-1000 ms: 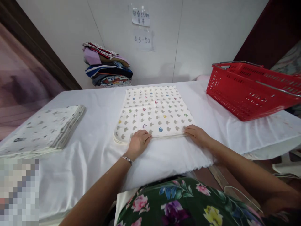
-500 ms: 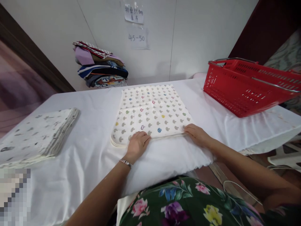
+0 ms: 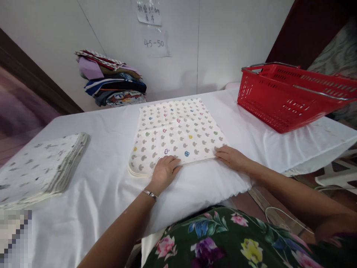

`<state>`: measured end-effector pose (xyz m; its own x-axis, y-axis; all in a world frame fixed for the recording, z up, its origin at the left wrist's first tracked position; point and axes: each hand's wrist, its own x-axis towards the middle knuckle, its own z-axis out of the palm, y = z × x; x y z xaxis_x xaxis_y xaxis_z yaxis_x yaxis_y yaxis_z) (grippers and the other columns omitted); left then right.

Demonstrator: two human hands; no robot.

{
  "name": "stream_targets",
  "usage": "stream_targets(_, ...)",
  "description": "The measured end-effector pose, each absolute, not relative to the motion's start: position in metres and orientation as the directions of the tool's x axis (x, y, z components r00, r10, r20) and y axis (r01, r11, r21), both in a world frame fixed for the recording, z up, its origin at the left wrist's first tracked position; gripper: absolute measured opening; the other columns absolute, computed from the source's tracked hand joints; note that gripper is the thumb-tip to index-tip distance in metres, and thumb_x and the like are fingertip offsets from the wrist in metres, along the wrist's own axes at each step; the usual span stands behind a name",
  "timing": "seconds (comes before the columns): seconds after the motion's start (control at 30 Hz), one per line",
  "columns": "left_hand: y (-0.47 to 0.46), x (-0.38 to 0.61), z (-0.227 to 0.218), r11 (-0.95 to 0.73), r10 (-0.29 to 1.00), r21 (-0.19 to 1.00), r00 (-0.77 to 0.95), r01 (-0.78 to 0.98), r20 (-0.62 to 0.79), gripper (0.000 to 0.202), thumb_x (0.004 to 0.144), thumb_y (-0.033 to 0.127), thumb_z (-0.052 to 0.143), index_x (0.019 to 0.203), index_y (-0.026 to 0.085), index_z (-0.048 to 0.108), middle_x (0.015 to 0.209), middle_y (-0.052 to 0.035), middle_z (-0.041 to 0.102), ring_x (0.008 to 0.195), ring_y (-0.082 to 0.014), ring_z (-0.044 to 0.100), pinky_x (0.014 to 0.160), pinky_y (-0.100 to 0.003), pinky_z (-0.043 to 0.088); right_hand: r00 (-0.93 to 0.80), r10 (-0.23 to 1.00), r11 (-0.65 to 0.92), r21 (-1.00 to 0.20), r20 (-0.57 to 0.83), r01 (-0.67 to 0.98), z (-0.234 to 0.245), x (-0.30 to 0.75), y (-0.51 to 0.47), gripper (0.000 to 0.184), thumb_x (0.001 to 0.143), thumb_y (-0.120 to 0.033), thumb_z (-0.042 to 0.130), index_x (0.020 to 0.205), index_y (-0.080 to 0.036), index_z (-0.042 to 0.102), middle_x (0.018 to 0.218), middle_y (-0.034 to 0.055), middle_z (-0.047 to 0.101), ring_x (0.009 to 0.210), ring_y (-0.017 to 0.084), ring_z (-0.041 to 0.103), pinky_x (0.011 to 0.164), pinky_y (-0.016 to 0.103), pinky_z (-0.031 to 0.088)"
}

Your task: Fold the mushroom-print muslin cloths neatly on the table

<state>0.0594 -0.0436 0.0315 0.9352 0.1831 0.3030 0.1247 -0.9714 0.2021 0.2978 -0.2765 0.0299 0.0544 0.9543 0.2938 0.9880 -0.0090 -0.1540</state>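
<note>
A cream cloth printed with small mushrooms [image 3: 175,132] lies folded flat in the middle of the white-covered table [image 3: 111,175]. My left hand [image 3: 164,170] rests at the cloth's near edge, left of centre, fingers curled onto the edge. My right hand [image 3: 230,156] sits at the near right corner, fingers bent and pressing on the cloth's edge. Both hands touch the same near edge. A bracelet shows on my left wrist.
A stack of folded pale printed cloths [image 3: 39,169] lies at the table's left. A red plastic basket [image 3: 290,96] stands at the right. Folded colourful fabrics [image 3: 111,83] are piled against the back wall, under paper notes [image 3: 152,26].
The hands stay on the cloth's near edge. The view has turned slightly, so everything sits a little further left in the picture.
</note>
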Motion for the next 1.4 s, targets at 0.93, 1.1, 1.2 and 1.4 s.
stream_targets(0.93,-0.054,0.073,0.028,-0.999,0.040,0.009,0.947,0.039,0.317,0.018,0.090,0.024,0.043,0.086,0.018,0.059,0.083,-0.0042,0.056,0.080,-0.0169,0.048,0.071,-0.030,0.037,0.036,0.955,-0.047,0.030,0.293,0.998,0.024,0.301,-0.268,0.030,0.092,-0.019,0.034,0.103,-0.013,0.062,0.104,0.0124,0.061,0.093,0.022,0.053,0.079,0.035,0.044)
stream_targets(1.1,-0.053,0.071,0.030,-0.999,0.038,0.033,0.950,0.029,0.309,0.016,0.089,0.026,0.045,0.090,0.019,0.059,0.086,-0.0042,0.056,0.082,-0.0170,0.048,0.073,-0.031,0.037,0.006,0.946,-0.012,0.016,0.323,1.000,0.025,0.300,-0.273,0.031,0.093,-0.022,0.033,0.104,-0.017,0.062,0.105,0.0108,0.061,0.094,0.021,0.054,0.081,0.037,0.045)
stream_targets(1.2,-0.053,0.071,0.030,-0.999,0.035,0.015,0.952,0.032,0.306,0.016,0.089,0.022,0.044,0.089,0.019,0.059,0.084,-0.0041,0.056,0.081,-0.0170,0.048,0.071,-0.031,0.037,-0.012,0.948,0.008,0.014,0.317,1.000,0.025,0.303,-0.277,0.033,0.093,-0.020,0.032,0.109,-0.018,0.060,0.109,0.0101,0.061,0.098,0.021,0.054,0.084,0.039,0.045)
stream_targets(1.4,-0.055,0.067,0.030,-0.998,0.044,-0.021,0.954,0.053,0.296,0.017,0.089,0.018,0.043,0.085,0.019,0.059,0.084,-0.0043,0.056,0.079,-0.0168,0.048,0.069,-0.031,0.037,-0.074,0.963,0.071,0.023,0.259,0.997,0.016,0.317,-0.295,0.041,0.091,-0.015,0.034,0.129,-0.023,0.048,0.126,0.0091,0.054,0.113,0.023,0.050,0.092,0.042,0.042)
